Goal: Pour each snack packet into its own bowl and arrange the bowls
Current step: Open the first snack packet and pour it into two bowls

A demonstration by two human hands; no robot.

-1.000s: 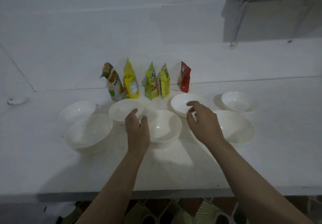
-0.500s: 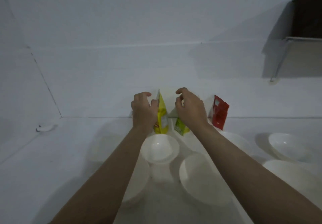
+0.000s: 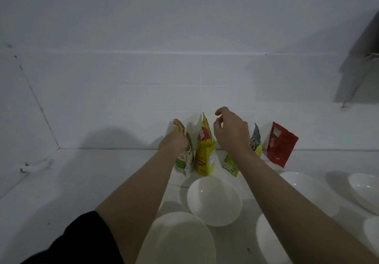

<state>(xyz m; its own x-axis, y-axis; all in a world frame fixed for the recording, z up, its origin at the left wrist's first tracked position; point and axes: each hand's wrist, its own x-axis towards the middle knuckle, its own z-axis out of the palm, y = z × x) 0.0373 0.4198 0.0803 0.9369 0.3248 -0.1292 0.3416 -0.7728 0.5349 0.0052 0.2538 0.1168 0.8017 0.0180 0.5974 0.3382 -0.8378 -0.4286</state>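
**Leftmost packet gripped while the right hand hangs above the row**

A small white object (image 3: 30,168) is seen lying at the far left of the white counter (image 3: 86,185), near the wall corner. A black sleeve (image 3: 82,241) is visible at the lower left edge.

The left hand (image 3: 174,143) is curled round the green-and-white packet (image 3: 183,161), the leftmost in the row standing against the wall; half a second ago this hand was placed beside the yellow packet with its fingers at that packet's edge, so the grip has been shifted one packet to the left. The packet is held upright on the counter, just beside the yellow packet (image 3: 205,153).

The right hand (image 3: 230,132) is raised above the row with its fingers loosely curled and nothing held; earlier it was lowered over a green packet. The lime-green packet (image 3: 230,164) is partly hidden behind the right wrist, and a blue-and-yellow packet (image 3: 256,140) and a red packet (image 3: 281,143) are stood further right.

In front of the packets a white bowl (image 3: 214,200) is seen between the forearms, with a nearer bowl (image 3: 180,239) below it. Further bowls (image 3: 307,192) are spread to the right, partly cut off by the frame. More of the row is now uncovered than before.
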